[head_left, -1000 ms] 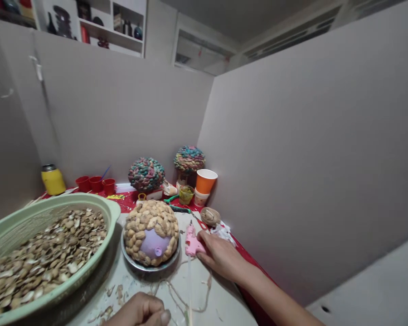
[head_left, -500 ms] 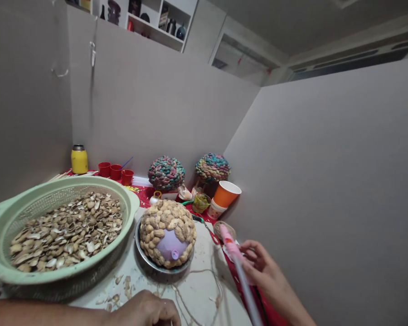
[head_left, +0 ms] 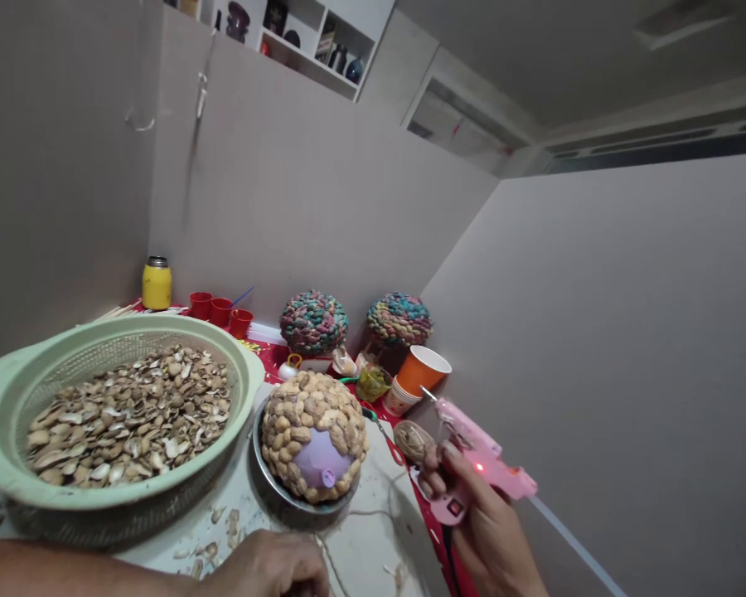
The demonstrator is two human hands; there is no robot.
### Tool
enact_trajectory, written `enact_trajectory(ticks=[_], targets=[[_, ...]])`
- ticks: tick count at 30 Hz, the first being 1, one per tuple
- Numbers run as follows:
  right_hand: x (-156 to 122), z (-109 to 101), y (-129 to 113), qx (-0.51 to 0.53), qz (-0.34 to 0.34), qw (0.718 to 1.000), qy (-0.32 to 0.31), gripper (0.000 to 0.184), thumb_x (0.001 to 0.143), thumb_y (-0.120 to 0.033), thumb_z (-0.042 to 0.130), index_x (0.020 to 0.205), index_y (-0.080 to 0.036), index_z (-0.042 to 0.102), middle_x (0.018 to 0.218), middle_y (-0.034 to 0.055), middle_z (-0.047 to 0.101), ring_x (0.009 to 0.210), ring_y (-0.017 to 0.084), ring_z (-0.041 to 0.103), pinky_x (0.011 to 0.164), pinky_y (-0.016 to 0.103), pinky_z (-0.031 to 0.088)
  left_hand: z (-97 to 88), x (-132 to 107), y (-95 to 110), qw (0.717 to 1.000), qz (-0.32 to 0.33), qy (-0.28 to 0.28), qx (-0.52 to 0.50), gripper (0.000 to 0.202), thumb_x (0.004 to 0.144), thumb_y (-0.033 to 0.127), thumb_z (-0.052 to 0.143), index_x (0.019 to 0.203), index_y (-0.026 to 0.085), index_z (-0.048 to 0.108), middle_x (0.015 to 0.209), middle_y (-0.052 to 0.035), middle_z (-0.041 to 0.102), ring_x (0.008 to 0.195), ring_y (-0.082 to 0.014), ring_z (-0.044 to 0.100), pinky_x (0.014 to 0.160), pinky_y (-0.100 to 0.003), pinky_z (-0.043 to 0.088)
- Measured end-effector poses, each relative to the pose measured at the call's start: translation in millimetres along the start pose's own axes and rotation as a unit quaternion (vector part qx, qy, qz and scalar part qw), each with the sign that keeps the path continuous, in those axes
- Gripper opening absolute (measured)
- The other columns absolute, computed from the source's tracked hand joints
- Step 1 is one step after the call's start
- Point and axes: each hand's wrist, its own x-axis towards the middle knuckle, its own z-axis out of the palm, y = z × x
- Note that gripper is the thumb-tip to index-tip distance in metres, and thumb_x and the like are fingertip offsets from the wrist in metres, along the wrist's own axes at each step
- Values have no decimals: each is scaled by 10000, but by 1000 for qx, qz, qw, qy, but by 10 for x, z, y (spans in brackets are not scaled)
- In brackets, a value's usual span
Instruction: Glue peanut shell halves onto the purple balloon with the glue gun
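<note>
My right hand [head_left: 481, 514] is wrapped round the handle of a pink hot glue gun [head_left: 472, 435]. Its nozzle points up and to the left, a red light glows on its side, and a clear glue stick [head_left: 578, 543] sticks out of its back. At the bottom edge, my left hand [head_left: 270, 564] is curled closed over the table; whatever its fingers hold is hidden. Beyond it, a purple balloon [head_left: 323, 452] covered in peanut shells [head_left: 292, 402] rests in a metal bowl [head_left: 267, 477], its knotted end facing me through a bare patch.
A green colander [head_left: 258, 373] full of shells stands on the left. Behind are red cups [head_left: 241, 322], a yellow bottle [head_left: 157, 286], two coloured shell-covered balls [head_left: 314, 322], paper cups [head_left: 419, 369], scissors [head_left: 393, 444] and a twine roll [head_left: 412, 439]. Partitions close in the back and right.
My right hand has turned the glue gun, so its nozzle now points up-left and its side faces me. My left hand stays about where it was. The view has shifted slightly.
</note>
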Motion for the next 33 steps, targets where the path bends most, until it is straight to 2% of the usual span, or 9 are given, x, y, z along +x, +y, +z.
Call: enact_trajectory(ticks=[1,4,7,12,17,21,25,30,33], targets=[[78,44,-1,1,-6,1000,8,347,577,-373,923,711,-162,683,683,-3,646,543,91,538,488,162,501,-14,0,3,998,41,25,31,42,798,207,599,767,199,573,669,17,580,597,-104,528,550,-176,415],[309,169,52,-5,-6,1000,20,390,556,-381,926,816,-178,719,787,15,712,678,147,640,584,199,567,-83,6,28,976,139,136,101,361,779,72,548,1107,222,561,984,-82,691,901,-181,655,799,-239,519],[467,294,171,-9,-1,1000,22,480,569,-361,919,979,-204,724,901,35,749,817,217,695,622,263,597,-165,28,40,944,197,230,131,604,753,36,549,1313,241,447,1216,-123,637,1145,-226,609,986,-313,485],[517,447,334,-7,19,1000,-3,494,606,-365,898,1037,-193,727,991,80,760,1004,307,688,772,382,604,-279,104,48,900,216,335,177,642,854,159,521,1464,193,323,1456,-186,466,1381,-283,422,1116,-423,386],[448,430,382,-5,67,995,-70,383,683,-386,856,1000,-199,753,1111,103,734,1026,329,679,809,420,593,-338,159,79,908,60,353,218,749,926,263,474,1558,236,73,1613,-164,239,1472,-341,239,1161,-560,267],[371,416,315,-31,52,996,-63,410,669,-391,867,1020,-222,741,1100,84,739,1013,319,683,766,393,593,-323,163,-4,911,22,339,235,769,937,336,464,1567,232,34,1649,-138,118,1483,-377,162,1150,-614,225],[294,427,201,-92,37,994,-54,489,624,-415,899,1038,-214,733,1021,83,755,1035,311,670,714,336,576,-304,164,-88,918,-20,321,231,759,959,320,443,1565,272,-11,1652,-118,119,1472,-368,202,1136,-599,279],[254,405,147,-101,50,992,-53,561,594,-411,922,1082,-227,717,1059,79,745,973,306,690,574,278,535,-307,179,-84,918,30,322,230,748,954,311,454,1566,279,25,1646,-84,178,1477,-327,218,1166,-524,285],[298,393,192,-47,57,994,-77,460,687,-395,874,1086,-226,721,1084,77,739,1028,297,672,669,310,562,-306,171,-57,905,82,331,255,712,961,304,442,1567,226,77,1642,-90,195,1487,-296,202,1191,-469,251]])
